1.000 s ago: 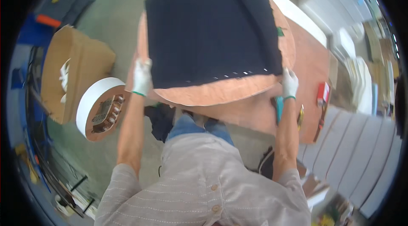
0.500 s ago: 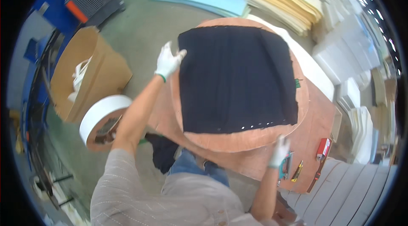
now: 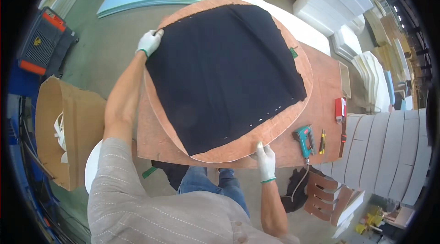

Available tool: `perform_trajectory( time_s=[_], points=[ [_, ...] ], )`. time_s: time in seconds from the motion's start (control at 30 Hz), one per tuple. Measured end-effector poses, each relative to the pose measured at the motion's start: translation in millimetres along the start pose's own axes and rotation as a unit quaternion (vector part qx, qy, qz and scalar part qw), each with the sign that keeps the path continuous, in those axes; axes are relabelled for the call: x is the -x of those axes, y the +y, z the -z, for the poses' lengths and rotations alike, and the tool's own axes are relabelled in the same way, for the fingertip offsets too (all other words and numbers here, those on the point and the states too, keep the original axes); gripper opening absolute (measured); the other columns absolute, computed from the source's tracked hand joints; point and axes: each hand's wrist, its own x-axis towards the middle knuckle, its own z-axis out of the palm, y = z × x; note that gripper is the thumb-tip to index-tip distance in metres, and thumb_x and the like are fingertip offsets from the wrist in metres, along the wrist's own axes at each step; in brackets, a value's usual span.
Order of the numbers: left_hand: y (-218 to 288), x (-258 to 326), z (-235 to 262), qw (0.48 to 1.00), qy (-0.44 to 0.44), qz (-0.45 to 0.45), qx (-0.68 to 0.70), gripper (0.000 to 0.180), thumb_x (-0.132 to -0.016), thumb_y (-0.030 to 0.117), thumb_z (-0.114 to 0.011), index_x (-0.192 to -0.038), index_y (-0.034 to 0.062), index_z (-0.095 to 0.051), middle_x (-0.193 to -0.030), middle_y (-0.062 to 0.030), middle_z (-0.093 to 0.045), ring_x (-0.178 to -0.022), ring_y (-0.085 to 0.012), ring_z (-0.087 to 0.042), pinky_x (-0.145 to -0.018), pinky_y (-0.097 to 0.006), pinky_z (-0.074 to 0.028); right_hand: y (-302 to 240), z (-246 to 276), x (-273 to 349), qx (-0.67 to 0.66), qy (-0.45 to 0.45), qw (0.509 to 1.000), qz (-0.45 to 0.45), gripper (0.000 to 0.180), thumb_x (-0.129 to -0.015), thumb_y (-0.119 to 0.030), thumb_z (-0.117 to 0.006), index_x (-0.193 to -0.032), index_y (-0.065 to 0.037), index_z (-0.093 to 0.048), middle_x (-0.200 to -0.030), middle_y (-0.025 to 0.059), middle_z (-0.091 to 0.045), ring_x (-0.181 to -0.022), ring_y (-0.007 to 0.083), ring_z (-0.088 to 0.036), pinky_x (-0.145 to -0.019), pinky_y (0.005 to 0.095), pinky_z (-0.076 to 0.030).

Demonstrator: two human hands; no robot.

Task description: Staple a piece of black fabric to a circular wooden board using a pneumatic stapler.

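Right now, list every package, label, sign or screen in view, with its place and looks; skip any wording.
Cardboard box: on the floor at the person's left, open-topped, brown, with white pieces inside.
Crate: far left on the floor, dark grey with orange-red edges, carrying a small yellow label.
Small red pack: on the right edge of the wooden table, flat, rectangular, with a white patch.
No screens or signs show.

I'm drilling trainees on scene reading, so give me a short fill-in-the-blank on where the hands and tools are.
1. The left hand grips the far corner of the ____ fabric.
2. The right hand rests on the round board's ____ edge.
3. The teal staple gun lies to the ____ of the right hand.

Missing words: black; near; right
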Motion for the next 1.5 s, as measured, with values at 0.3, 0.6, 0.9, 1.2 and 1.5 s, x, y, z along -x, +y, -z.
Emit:
perform_trajectory(
  time_s=[0.3, 0.6, 0.9, 1.2, 1.5],
  points=[
    [-51.7, 48.8, 30.7, 0.997, 0.048, 0.059, 0.000, 0.058, -0.102, 0.053, -0.055, -0.132, 0.0060, -0.072, -0.132, -0.0245, -0.071, -0.129, -0.0425, -0.064, -0.110, -0.047, -0.049, 17.6, -13.2, 2.4, 0.006, -0.029, 1.000, -0.005, 0.037, -0.102, -0.022, -0.073, -0.126, 0.006, -0.070, -0.107, 0.0074, -0.074, -0.093, 0.0156, -0.071, -0.079, 0.0315, -0.060],
    [-214.0, 114.1, 28.9, 0.973, 0.078, -0.219, -0.002, 0.030, -0.107, 0.013, -0.059, -0.128, -0.0012, -0.076, -0.123, -0.0178, -0.078, -0.103, -0.0272, -0.075, -0.096, -0.038, -0.061, 0.2, 33.7, -56.1, 0.405, -0.014, 0.914, -0.016, 0.059, -0.086, -0.062, -0.076, -0.096, -0.004, -0.079, -0.093, 0.0204, -0.077, -0.084, 0.0327, -0.075, -0.075, 0.0470, -0.058],
    [-39.6, 198.8, 20.7, 0.969, 0.175, -0.070, -0.157, 0.097, -0.102, 0.046, -0.064, -0.161, -0.0158, -0.020, -0.160, -0.0461, -0.027, -0.150, -0.0578, -0.030, -0.126, -0.062, -0.027, 59.1, -18.2, -2.9, 0.166, 0.271, 0.947, 0.044, 0.044, -0.083, -0.046, -0.077, -0.096, -0.004, -0.080, -0.101, 0.0258, -0.077, -0.099, 0.0417, -0.075, -0.090, 0.0520, -0.057],
    [110.9, 448.1, 5.5, 0.902, 0.012, -0.430, 0.043, 0.057, -0.101, 0.038, -0.075, -0.130, -0.0097, -0.067, -0.126, -0.0310, -0.069, -0.118, -0.0458, -0.066, -0.109, -0.052, -0.050, 107.9, 41.6, 134.6, 0.196, 0.109, 0.973, 0.050, 0.052, -0.096, -0.050, -0.060, -0.095, -0.001, -0.079, -0.095, 0.0224, -0.077, -0.092, 0.0417, -0.074, -0.085, 0.0520, -0.056],
    [-74.4, 556.3, -151.0, 0.712, -0.428, -0.537, -0.148, 0.022, -0.095, 0.020, -0.067, -0.090, 0.0008, -0.077, -0.084, -0.0206, -0.074, -0.083, -0.0319, -0.073, -0.072, -0.048, -0.056, 283.5, 110.1, 285.0, 0.138, 0.179, 0.959, -0.171, 0.053, -0.098, -0.053, -0.062, -0.105, -0.003, -0.081, -0.110, 0.0217, -0.078, -0.110, 0.0426, -0.072, -0.100, 0.0501, -0.054]
  ],
)
